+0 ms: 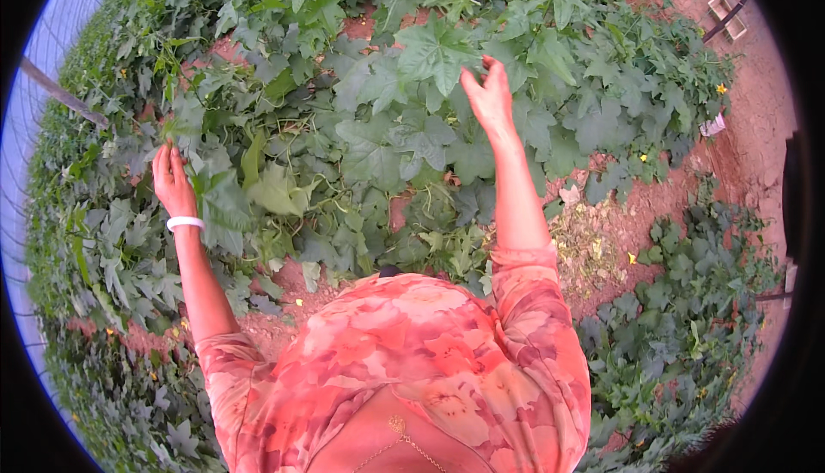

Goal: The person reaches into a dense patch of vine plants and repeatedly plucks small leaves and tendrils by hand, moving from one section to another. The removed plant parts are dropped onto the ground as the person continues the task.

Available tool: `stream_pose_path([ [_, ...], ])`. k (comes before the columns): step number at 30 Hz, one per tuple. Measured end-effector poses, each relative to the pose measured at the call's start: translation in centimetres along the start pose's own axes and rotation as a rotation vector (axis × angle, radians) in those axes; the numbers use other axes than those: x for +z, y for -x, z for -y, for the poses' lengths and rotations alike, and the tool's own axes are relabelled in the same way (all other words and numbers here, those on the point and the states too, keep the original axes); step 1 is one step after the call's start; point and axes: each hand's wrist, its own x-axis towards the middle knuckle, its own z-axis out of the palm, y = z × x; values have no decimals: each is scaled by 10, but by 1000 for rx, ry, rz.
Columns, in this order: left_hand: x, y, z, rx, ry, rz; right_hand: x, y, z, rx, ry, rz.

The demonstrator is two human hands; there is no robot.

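Note:
Dense climbing vines with lobed green leaves [367, 147], gourd-like in look, spread before me. My right hand [491, 96] reaches into them with thumb and fingers apart, beside a large pale-green leaf [439, 54]; nothing shows between the fingers. Over on the left, my left hand [173, 180] is raised among the foliage, its fingers close together and a white bracelet [185, 222] around the wrist. A blurred green shoot [180, 126] is at those fingertips; whether they grip it is unclear. A broad leaf [222, 196] hangs just right of that wrist.
Reddish soil [644, 228] with withered leaf litter [583, 244] shows at right. Another vine row [683, 344] grows at lower right. A slanting pole [64, 93] stands at left before ribbed sheeting [48, 41]. A shallow rectangular tray [727, 17] lies at upper right.

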Motion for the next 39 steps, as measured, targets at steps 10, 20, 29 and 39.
stream_pose_path([
  [10, 38, 178, -157, 110, -39, -19, 65, 107, -15, 212, -668, 408],
  [20, 184, 155, -248, 115, -65, 664, 37, 175, 16, -50, -742, 510],
  [29, 176, 157, -231, 15, 17, 771, 32, 146, -23, 387, -921, 606],
  [39, 174, 164, -240, 257, 102, 908, 82, 73, -72, -449, -324, 941],
])
